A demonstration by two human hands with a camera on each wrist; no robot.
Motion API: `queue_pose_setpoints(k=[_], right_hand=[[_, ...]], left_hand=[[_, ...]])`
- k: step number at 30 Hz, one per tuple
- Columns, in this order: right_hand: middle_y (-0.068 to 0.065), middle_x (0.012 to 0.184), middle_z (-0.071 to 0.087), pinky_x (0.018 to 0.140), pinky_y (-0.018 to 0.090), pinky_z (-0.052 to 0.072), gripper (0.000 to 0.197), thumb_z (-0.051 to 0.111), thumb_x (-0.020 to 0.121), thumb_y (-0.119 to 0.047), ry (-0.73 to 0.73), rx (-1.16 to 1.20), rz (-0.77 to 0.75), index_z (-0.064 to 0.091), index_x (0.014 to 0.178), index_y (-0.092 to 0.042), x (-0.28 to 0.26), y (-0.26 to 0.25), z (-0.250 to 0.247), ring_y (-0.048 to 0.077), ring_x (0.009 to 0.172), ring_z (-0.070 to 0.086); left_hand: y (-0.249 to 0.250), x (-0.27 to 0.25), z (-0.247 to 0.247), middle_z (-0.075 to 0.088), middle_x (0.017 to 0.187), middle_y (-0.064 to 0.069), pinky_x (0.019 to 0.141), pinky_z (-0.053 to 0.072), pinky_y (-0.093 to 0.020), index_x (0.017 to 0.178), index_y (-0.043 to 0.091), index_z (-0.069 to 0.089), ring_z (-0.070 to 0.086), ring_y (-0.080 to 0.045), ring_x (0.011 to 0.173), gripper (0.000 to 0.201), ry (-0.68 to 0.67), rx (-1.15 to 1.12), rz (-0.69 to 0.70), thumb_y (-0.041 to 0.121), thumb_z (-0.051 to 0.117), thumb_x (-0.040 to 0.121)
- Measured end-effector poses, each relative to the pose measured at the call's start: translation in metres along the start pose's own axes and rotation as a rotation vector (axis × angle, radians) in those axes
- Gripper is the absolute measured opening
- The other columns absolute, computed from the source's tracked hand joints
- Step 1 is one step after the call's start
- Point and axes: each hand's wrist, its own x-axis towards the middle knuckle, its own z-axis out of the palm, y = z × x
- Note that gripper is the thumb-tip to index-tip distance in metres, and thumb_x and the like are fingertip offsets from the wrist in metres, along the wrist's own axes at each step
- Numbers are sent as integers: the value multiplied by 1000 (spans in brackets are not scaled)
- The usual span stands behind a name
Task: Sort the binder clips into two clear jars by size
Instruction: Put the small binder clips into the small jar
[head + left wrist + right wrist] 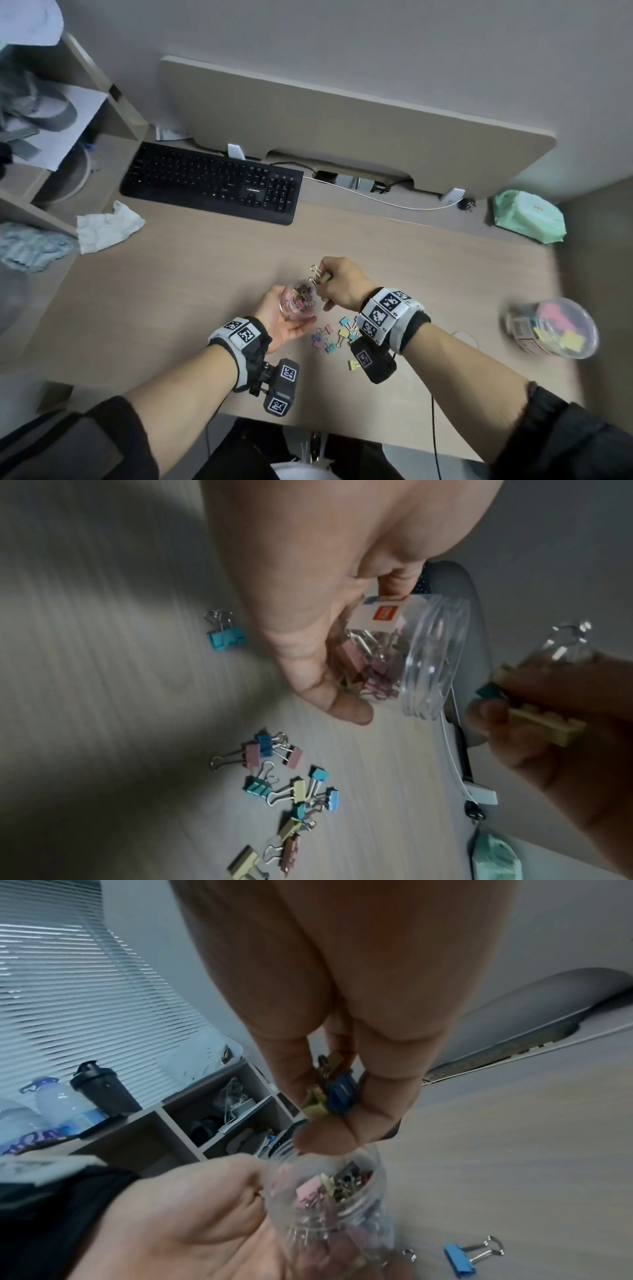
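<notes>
My left hand (274, 317) grips a small clear jar (298, 301) (421, 656) (329, 1196), tilted, with several pink and yellow clips inside. My right hand (337, 286) hovers right above the jar's mouth and pinches a bunch of small binder clips (320, 275) (534, 712) (334, 1096), yellow and blue among them. A loose pile of pastel binder clips (337, 337) (291, 791) lies on the desk (191, 294) under my right wrist. One blue clip (471, 1254) (224, 634) lies apart. A second clear jar (553, 327), holding larger clips, stands at the right.
A black keyboard (212, 181) lies at the back under a beige panel (342, 116). A crumpled white tissue (106, 226) sits at the left, a green wipes pack (527, 216) at the back right. Shelves (68, 137) stand on the left. A white cable (383, 202) runs along the back.
</notes>
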Motion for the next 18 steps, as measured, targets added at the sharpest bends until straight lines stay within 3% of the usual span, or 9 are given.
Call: queue_pose_setpoints(k=[3,6,8,12,18], right_hand=[[17,90,67,50,32,54,24,64,78,3,20,-148,-16,56,76,-19,0,-3,3,31,70,70],[14,99,68,70,39,59,18,64,81,-3,32,-281,-58,64,93,-15,-5,-4,4,32,86,69],[12,102,68,78,35,55,25,65,80,-6,25,-388,-90,66,104,-14,-8,-5,5,29,93,65],[10,104,70,82,33,52,26,64,83,-13,7,-418,-164,66,109,-14,-14,-9,6,28,97,63],[11,103,71,82,39,57,24,53,88,-2,65,-230,-257,65,108,-7,-16,-14,0,28,91,67]], left_hand=[[1,-4,8,66,124,-27,76,57,-40,126,2,62,65,-33,96,52,-15,0,12,42,38,102],[3,-5,11,66,114,-25,68,59,-38,127,1,60,64,-32,92,53,-18,-12,6,42,38,102],[4,-6,13,66,103,-22,66,58,-37,121,1,61,64,-30,86,49,-18,-11,15,41,38,103],[5,-9,15,66,91,-20,58,58,-34,111,3,62,63,-29,78,46,-13,-31,27,39,36,104],[4,-12,13,68,99,-22,71,54,-39,112,2,64,66,-31,83,56,-36,-66,22,44,27,106]])
